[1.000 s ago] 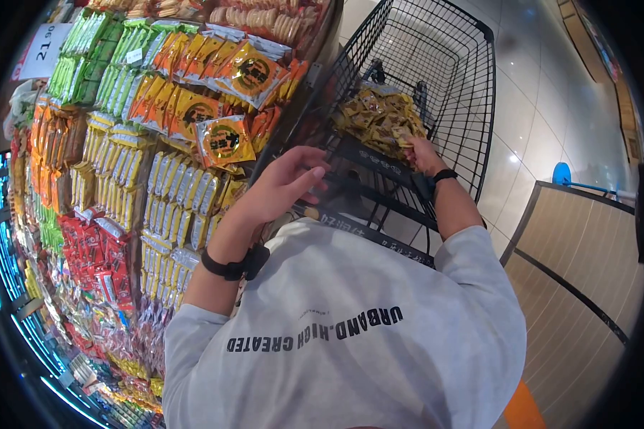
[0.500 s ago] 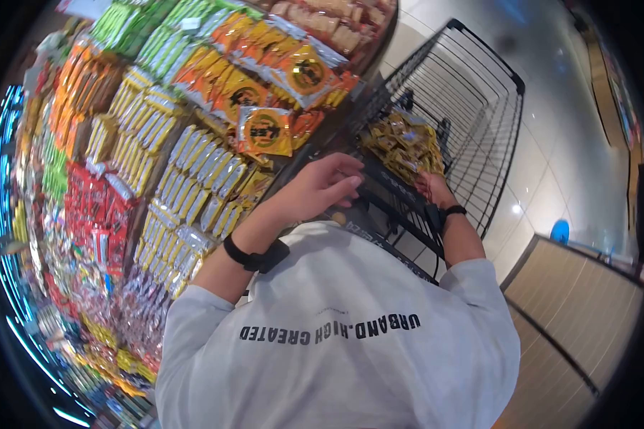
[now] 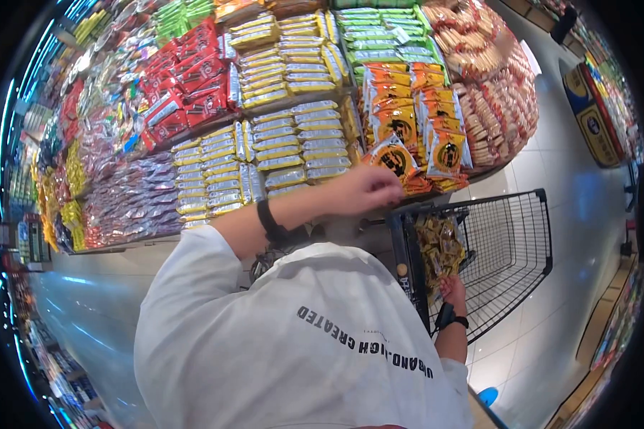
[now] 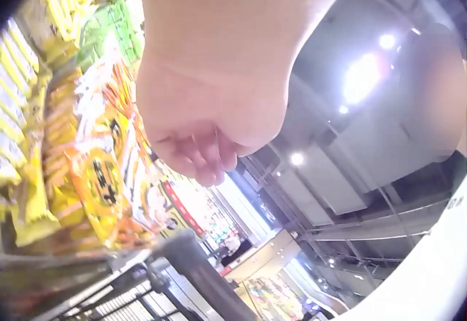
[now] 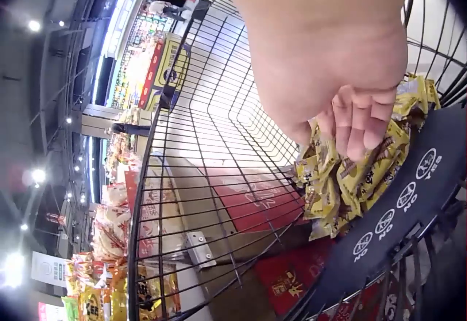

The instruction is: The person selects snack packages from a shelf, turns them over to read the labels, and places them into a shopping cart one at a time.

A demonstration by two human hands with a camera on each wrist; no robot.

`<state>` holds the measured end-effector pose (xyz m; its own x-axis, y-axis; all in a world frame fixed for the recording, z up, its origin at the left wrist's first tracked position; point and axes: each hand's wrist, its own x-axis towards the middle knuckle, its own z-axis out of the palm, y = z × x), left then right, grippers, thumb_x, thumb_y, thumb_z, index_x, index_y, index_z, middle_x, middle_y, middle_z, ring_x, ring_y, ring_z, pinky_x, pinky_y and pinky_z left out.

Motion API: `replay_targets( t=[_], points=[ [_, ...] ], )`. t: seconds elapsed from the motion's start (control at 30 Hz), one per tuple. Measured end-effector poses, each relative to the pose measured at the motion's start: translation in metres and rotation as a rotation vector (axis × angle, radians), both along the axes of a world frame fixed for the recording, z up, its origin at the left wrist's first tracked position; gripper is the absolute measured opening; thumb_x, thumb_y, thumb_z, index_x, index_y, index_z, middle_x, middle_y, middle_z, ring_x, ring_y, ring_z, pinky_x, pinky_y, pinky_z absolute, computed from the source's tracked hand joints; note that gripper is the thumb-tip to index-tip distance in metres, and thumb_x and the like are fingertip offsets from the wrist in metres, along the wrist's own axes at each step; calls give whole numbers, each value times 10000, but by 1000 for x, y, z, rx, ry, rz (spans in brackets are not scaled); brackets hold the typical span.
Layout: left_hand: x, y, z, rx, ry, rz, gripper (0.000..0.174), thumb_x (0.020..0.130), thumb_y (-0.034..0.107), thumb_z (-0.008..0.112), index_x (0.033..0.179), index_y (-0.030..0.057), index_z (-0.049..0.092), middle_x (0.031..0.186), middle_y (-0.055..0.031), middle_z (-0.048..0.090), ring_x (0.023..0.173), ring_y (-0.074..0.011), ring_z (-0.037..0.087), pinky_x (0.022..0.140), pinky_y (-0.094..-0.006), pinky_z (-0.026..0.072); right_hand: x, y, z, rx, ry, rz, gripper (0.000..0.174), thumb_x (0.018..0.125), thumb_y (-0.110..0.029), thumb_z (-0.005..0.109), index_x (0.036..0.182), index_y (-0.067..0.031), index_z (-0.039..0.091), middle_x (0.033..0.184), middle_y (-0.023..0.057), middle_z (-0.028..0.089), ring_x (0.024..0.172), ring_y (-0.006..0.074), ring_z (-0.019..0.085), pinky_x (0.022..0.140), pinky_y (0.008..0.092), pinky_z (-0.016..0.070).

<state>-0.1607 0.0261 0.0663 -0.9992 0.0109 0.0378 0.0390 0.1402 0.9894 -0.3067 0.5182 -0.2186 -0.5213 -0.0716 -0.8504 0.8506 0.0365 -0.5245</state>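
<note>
My left hand (image 3: 368, 191), fingers loosely curled and holding nothing, hovers in front of the snack display beside orange packets (image 3: 447, 154). In the left wrist view the left hand (image 4: 211, 109) shows its palm side, with the fingers bent inward. My right hand (image 3: 454, 292) reaches into the near end of a black wire shopping cart (image 3: 508, 243). There its curled fingers and thumb pinch at a heap of small yellow snack packets (image 3: 440, 247). The right wrist view shows the fingers (image 5: 357, 120) over the yellow packets (image 5: 365, 182), partly hiding them.
Rows of yellow-and-silver packets (image 3: 293, 139), red packets (image 3: 197, 79) and green packets (image 3: 386, 36) fill the display. A dark panel (image 5: 398, 211) with printed symbols closes the cart's near end. Tiled floor (image 3: 551, 186) lies beyond the cart.
The view has turned left, so the display now spans the top and the cart sits farther right and lower. My left hand has stretched out along the display. My right hand stays at the yellow packets.
</note>
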Motion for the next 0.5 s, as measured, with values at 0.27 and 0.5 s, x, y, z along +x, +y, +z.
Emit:
replay_targets(
  t=[0.27, 0.5],
  points=[
    [-8, -185, -9, -583, 106, 861, 236, 892, 259, 678, 992, 45, 694, 944, -127, 705, 850, -262, 691, 758, -386, 543, -17, -14, 26, 7, 94, -22, 202, 1007, -295, 536, 1026, -98, 576, 857, 52, 642, 738, 184, 620, 640, 284, 515],
    [-12, -306, 8, -1118, 53, 1168, 277, 850, 253, 693, 1069, 86, 662, 1126, -116, 655, 1077, -307, 628, 891, -435, 524, -14, -32, 58, -65, 125, 6, 238, 1013, -323, 544, 1057, -90, 559, 895, 57, 652, 818, 199, 634, 709, 310, 535]
  ],
)
